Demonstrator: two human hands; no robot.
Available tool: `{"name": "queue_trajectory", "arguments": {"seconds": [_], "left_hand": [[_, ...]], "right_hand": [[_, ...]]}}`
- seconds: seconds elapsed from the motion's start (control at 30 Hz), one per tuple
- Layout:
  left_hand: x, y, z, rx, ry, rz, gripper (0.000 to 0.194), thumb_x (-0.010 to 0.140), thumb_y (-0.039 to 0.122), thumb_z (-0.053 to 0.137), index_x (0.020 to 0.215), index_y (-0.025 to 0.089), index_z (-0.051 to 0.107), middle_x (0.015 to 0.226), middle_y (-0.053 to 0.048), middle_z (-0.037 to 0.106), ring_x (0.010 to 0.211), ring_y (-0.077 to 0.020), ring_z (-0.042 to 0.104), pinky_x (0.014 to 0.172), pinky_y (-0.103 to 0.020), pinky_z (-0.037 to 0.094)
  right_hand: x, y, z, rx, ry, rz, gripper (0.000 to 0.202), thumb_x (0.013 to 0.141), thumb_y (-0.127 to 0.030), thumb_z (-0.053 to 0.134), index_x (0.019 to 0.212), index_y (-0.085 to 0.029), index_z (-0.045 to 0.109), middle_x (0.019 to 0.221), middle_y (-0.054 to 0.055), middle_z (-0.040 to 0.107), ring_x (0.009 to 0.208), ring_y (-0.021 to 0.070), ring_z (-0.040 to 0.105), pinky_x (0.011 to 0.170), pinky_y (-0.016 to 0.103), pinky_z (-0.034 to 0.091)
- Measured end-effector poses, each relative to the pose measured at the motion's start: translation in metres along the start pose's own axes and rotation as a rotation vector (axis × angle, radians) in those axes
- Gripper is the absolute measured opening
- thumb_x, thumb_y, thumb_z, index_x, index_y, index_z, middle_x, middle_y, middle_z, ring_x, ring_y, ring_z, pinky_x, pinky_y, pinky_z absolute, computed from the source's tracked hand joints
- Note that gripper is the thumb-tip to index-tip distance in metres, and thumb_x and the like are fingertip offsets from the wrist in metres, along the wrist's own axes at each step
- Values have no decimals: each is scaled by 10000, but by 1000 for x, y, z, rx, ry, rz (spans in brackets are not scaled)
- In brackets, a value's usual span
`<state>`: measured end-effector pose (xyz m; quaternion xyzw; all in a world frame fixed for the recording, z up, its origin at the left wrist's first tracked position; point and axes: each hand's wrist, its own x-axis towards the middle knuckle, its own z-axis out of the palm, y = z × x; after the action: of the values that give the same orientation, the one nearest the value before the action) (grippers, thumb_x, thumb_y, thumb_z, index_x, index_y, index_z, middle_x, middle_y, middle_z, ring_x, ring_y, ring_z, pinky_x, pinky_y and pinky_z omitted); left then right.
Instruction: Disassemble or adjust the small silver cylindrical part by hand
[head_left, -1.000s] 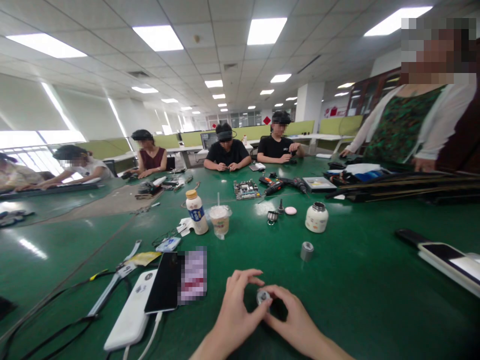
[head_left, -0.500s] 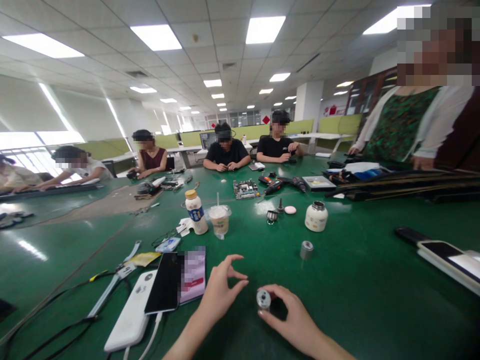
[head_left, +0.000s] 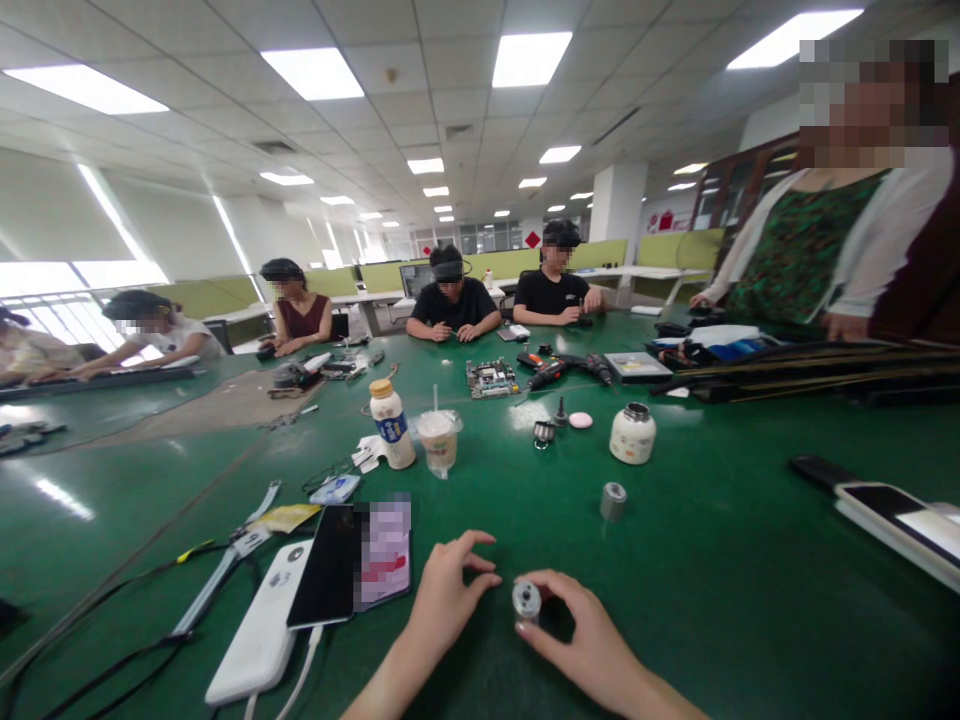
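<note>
Left hand [head_left: 448, 588] drawn off nearer metal cylinder [head_left: 526, 603] since a second ago, empty, half-curled | right hand [head_left: 596, 640] pinches it upright over green table [head_left: 712, 560] | likely dense, rigid, slick: hold round sides

OK so I make it two metal cylinders [head_left: 527, 612]: one in the right fingers [head_left: 555, 580], plus a second cylinder [head_left: 613, 502] farther off to the right. Just one each of these on the green counter [head_left: 712, 560]: drink bottle [head_left: 394, 432], plastic cup [head_left: 439, 447] (one straw [head_left: 436, 398]), cream jar [head_left: 633, 438], pink oval thing [head_left: 580, 421], circuit board [head_left: 492, 379], and a white power bank [head_left: 259, 635] near left. Other people [head_left: 454, 305]? Six by my count: five across the far side and left, one cut off by the edge, and one standing person [head_left: 810, 245] on the right. Can't get a solid number on the power tools [head_left: 547, 374], they're too jumbled.
</note>
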<state>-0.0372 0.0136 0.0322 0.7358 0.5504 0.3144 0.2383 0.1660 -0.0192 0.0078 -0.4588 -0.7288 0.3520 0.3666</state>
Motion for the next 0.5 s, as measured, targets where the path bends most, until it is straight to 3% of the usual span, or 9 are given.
{"name": "queue_trajectory", "arguments": {"seconds": [0.2,0.5], "left_hand": [[-15,33,2,-172,45,131,297,802,150,691,1057,278,613,876,26,789,936,-225,702,872,-337,466],[-19,30,11,-98,35,202,294,786,122,707,1031,265,633,887,9,780,938,-242,667,861,-366,458]], "right_hand": [[0,2,1,-3,9,-35,272,791,-245,691,1062,-240,663,1018,34,705,944,238,628,852,342,480],[-1,2,1,7,18,-38,267,792,-235,685,1057,-246,661,1020,32,706,956,242,632,859,343,484]]}}
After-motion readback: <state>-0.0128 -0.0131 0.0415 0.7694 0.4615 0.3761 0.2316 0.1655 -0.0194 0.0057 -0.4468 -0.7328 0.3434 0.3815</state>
